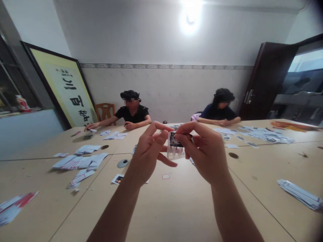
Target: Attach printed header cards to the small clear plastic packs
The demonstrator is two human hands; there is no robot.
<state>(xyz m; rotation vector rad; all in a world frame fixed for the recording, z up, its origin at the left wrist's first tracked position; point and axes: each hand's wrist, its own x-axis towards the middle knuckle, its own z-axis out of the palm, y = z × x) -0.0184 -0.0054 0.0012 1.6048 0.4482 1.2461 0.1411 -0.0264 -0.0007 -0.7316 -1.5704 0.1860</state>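
Note:
A small white card with a dark printed picture [176, 141] is held up above the table, near the middle of the view. My right hand [203, 148] pinches the card's right side between thumb and fingers. At the card's left edge is my left hand [152, 148], its thumb and index fingertip close to the upper corner and its lower fingers stretched out behind or beside the card. Below the hands, a small red-outlined white label [166, 176] lies on the table [174, 208]. A picture card [117, 178] lies partly behind my left forearm.
Piles of white paper slips [79, 162] lie on the left, with more slips [267, 135] at the back right. A paper bundle [300, 195] is at the right. Two people [132, 116] sit across the table. Round holes [233, 155] pierce the tabletop.

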